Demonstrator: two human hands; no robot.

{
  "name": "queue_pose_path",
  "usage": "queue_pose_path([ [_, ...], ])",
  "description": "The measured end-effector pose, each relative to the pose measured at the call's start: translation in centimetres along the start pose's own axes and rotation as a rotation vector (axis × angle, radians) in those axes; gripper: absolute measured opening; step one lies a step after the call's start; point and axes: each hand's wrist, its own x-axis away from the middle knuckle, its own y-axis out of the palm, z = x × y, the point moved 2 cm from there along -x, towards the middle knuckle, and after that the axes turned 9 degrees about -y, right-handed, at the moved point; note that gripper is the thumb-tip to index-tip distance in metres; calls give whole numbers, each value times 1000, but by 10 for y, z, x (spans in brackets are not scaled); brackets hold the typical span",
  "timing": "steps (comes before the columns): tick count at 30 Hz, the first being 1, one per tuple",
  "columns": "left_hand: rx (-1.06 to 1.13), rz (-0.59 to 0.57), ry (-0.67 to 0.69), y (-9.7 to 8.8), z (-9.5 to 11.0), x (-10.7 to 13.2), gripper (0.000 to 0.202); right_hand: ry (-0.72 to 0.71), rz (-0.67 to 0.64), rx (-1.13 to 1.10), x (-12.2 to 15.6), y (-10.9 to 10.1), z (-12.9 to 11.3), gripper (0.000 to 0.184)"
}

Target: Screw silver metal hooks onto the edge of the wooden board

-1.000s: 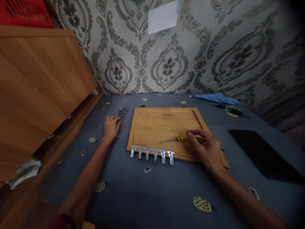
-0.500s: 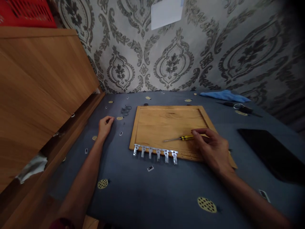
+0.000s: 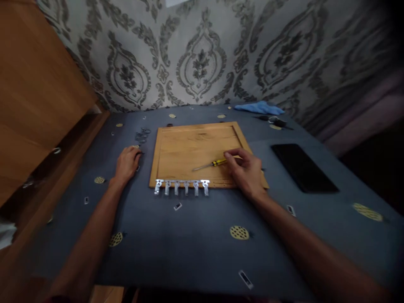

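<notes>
My right hand point(image 3: 244, 170) holds a screwdriver point(image 3: 217, 162) with a yellow and black handle, its shaft pointing left over the wooden board point(image 3: 195, 145). Along the board's near edge, a row of several silver metal clips point(image 3: 186, 187) juts out toward me. My left hand point(image 3: 128, 163) rests on the cloth left of the board, fingers bent and drawn together. Something small and dark shows at its fingertips, too small to name. Just beyond that hand lies a little heap of small metal pieces point(image 3: 143, 134).
Dark cloth with pineapple prints point(image 3: 202, 252) covers the surface. On the right lies a black flat slab point(image 3: 303, 168); behind it are a dark object with a ring point(image 3: 276, 121) and a blue cloth point(image 3: 260, 107). A wooden cabinet point(image 3: 41, 75) stands at left, a patterned wall point(image 3: 202, 63) behind.
My view has swung right and down, so everything sits further left and higher. My left hand has moved closer to the small metal pieces. The screwdriver stays in my right hand.
</notes>
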Motion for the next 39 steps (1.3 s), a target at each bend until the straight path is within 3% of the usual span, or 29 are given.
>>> queue_pose_path([
  [15,-59,-52,117,2,13,-1,32,-3,-27,5,0,1,5,19],
  [33,-10,-7,-170,-2,19,-8,11,-77,5,29,0,1,-1,17],
  [36,68,-4,-209,-8,20,-8,8,-141,14,50,1,0,-9,17],
  [39,188,-3,-254,-18,24,-8,4,-295,12,90,6,-1,-23,17],
])
